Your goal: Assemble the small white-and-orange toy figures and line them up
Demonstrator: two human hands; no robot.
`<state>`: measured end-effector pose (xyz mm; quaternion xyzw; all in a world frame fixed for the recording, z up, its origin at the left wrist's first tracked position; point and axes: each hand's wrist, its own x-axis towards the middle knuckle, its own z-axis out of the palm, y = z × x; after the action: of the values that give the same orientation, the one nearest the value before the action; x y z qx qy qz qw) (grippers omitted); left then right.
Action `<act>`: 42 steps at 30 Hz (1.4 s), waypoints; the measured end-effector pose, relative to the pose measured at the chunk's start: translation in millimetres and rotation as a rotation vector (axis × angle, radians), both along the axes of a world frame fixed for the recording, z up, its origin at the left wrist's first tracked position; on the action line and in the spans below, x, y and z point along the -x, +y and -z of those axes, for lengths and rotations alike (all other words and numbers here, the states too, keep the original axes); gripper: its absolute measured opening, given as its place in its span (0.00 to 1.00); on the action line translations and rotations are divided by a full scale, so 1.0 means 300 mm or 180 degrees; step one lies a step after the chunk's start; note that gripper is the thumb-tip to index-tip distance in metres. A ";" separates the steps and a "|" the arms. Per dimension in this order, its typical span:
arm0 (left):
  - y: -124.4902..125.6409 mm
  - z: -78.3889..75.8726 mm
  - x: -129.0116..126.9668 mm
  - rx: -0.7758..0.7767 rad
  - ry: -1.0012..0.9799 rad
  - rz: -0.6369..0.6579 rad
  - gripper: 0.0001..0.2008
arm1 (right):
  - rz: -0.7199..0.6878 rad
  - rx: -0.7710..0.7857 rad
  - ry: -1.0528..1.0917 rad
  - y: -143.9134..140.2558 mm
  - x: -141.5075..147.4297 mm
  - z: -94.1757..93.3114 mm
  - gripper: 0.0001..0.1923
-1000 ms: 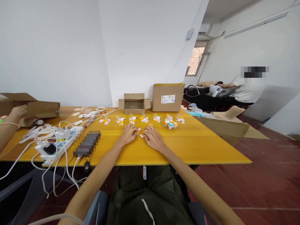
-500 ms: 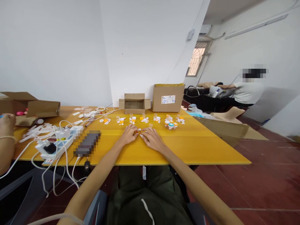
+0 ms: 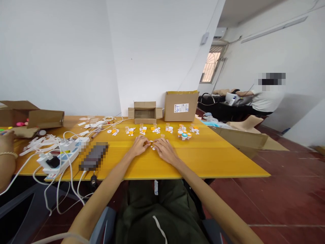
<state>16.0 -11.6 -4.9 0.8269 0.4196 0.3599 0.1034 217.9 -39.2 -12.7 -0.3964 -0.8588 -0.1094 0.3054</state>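
Observation:
Low over the yellow table (image 3: 203,162), my left hand (image 3: 139,146) is curled, with thumb and fingertips closed around a small orange plastic piece (image 3: 150,143), partly hidden. My right hand (image 3: 166,150) faces it from the other side, its fingers bent together at the same spot; what they pinch, if anything, is too small to make out. Tiny white plastic parts (image 3: 153,148) lie on the table between the fingertips. Beyond my hands runs a row of little heaps of white and orange parts (image 3: 143,130). Right of them stands a cluster of round-topped orange and teal pieces (image 3: 184,135).
An open cardboard box (image 3: 145,115) and a taller closed carton (image 3: 180,106) stand against the wall. A power strip (image 3: 67,156) with tangled cables and a blurred dark device (image 3: 93,156) lie left. Another person's arm (image 3: 7,162) reaches in at far left; someone sits far right.
My right hand's fingers have drawn closer together over the small parts. My left hand stays almost in place. At far left, the other person's hand has moved slightly, beside coloured objects.

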 end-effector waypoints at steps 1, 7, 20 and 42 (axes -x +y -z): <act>0.001 -0.001 0.000 0.0018 -0.0078 -0.0029 0.05 | 0.0185 0.0003 0.0062 0.000 0.000 -0.002 0.15; 0.009 -0.003 0.005 0.0125 -0.0391 -0.0203 0.04 | 0.1099 0.0346 0.0100 0.003 -0.001 -0.007 0.17; -0.001 -0.008 -0.001 0.0184 -0.0027 -0.0032 0.05 | 0.1562 0.0776 0.0100 0.009 -0.006 -0.003 0.16; -0.006 -0.012 -0.004 0.0309 -0.0155 0.0201 0.09 | 0.0624 0.0685 -0.0074 0.184 0.104 -0.069 0.11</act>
<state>17.2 -13.4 -1.2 0.8247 0.4075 0.3557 0.1649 186.7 16.0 8.0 -0.5075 -0.8263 -0.0505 0.2389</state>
